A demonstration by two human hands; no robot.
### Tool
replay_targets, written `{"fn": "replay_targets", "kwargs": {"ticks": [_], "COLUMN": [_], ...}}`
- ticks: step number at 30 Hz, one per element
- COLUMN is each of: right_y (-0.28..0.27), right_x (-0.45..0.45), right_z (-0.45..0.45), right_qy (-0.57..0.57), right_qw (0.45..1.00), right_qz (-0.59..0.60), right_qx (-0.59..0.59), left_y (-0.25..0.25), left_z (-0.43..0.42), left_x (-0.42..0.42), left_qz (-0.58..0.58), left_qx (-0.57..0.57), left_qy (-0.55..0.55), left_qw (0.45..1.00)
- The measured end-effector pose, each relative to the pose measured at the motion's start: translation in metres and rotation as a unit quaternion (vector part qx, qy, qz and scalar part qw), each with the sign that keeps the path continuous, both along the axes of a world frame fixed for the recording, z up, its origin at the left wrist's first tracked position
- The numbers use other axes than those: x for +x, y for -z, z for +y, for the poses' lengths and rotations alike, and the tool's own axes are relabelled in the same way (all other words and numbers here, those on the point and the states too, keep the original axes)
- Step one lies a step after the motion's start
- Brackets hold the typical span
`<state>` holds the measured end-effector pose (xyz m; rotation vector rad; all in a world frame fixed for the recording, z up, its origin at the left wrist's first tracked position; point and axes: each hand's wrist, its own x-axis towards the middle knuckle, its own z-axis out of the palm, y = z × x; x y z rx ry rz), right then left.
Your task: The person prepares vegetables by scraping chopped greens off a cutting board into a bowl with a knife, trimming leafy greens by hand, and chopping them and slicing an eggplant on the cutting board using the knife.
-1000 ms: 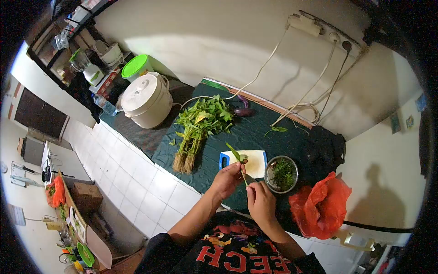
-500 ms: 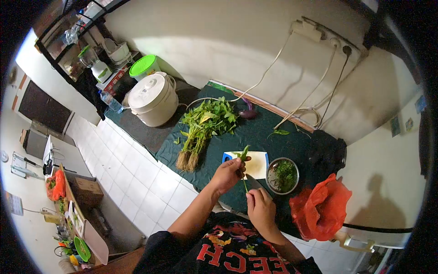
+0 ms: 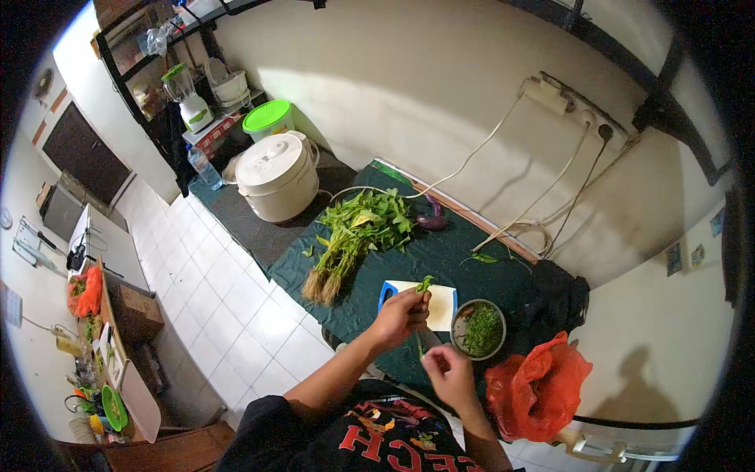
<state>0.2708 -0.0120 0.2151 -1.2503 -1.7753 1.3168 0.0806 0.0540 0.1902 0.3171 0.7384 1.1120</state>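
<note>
My left hand (image 3: 399,318) is closed on a green sprig (image 3: 425,284), whose leafy tip pokes out above the fingers, over a white cutting board (image 3: 443,306) with blue ends. Just below and to the right, my right hand (image 3: 450,376) pinches the lower end of a thin stem (image 3: 420,346). A metal bowl (image 3: 457,334) of small green pieces stands right of the board. Up and to the left lies a large bunch of leafy greens (image 3: 366,224) with roots attached.
A red plastic bag (image 3: 531,393) sits at the right. Purple eggplants (image 3: 432,220) and a white cord lie near the wall. A white rice cooker (image 3: 275,177) stands at the back left, beside a green-lidded tub (image 3: 268,118).
The sprig's leafy part has dropped lower in my left hand, showing less above the fingers. My right hand has moved slightly down. The camera view has shifted.
</note>
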Motion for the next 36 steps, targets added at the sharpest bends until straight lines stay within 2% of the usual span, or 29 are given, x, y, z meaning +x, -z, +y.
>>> {"fn": "replay_targets", "kwargs": {"ticks": [1,3,4,5,8,11,12,16,18,19,20,21,24,27,29,32,36], "right_y": [0.008,0.015,0.010,0.011,-0.001,0.006,0.002,-0.011,-0.005,0.003,0.008,0.007,0.003,-0.005,-0.007,-0.006,-0.014], "right_x": [0.004,0.007,0.002,0.002,-0.019,-0.035,-0.041,-0.052,-0.052,-0.052,-0.051,-0.050,-0.049,-0.048,-0.047,-0.042,-0.037], "right_z": [0.011,0.035,0.043,0.055,0.070,0.083,0.085,0.089,0.092,0.095,0.097,0.096,0.096,0.098,0.100,0.104,0.108], "right_qy": [0.005,0.025,0.037,0.008,0.018,0.015,0.012,0.007,0.015,0.007,0.000,0.004,-0.003,0.011,0.017,0.027,0.001], "right_qw": [0.999,0.978,0.962,0.951,0.918,0.943,0.945,0.955,0.960,0.980,0.992,0.992,0.996,0.991,0.989,0.985,0.979], "right_qz": [0.041,0.158,0.220,0.245,0.304,0.244,0.243,0.226,0.206,0.168,0.128,0.124,0.044,-0.005,-0.012,-0.019,-0.032], "right_qx": [0.006,-0.136,-0.158,-0.186,-0.255,-0.227,-0.217,-0.193,-0.189,-0.106,-0.022,-0.027,0.082,0.130,0.146,0.168,0.202], "left_y": [-0.006,-0.015,-0.018,-0.019,-0.022,-0.027,-0.025,-0.014,-0.013,-0.016,-0.019,-0.022,-0.006,-0.012,-0.024,-0.010,-0.017], "left_z": [-0.002,-0.005,-0.005,-0.006,-0.012,-0.014,-0.015,-0.019,-0.020,-0.021,-0.022,-0.022,-0.017,-0.015,-0.013,-0.012,-0.013], "left_x": [-0.002,-0.008,-0.011,-0.013,-0.016,-0.025,-0.030,-0.042,-0.045,-0.044,-0.042,-0.041,-0.040,-0.037,-0.043,-0.048,-0.050], "left_qz": [-0.004,-0.011,-0.016,-0.014,-0.015,0.023,0.054,0.045,0.005,0.001,0.045,0.088,0.112,0.052,0.058,0.089,0.132], "left_qx": [-0.001,0.025,0.051,0.053,0.071,0.025,0.054,0.068,0.057,0.053,0.042,0.030,0.033,-0.007,-0.030,0.085,0.101], "left_qy": [0.005,0.040,0.076,0.073,0.112,0.100,0.114,0.146,0.162,0.164,0.154,0.145,0.183,0.139,0.144,0.167,0.195], "left_qw": [1.000,0.999,0.996,0.996,0.991,0.994,0.991,0.986,0.985,0.985,0.986,0.985,0.976,0.989,0.987,0.978,0.967]}}
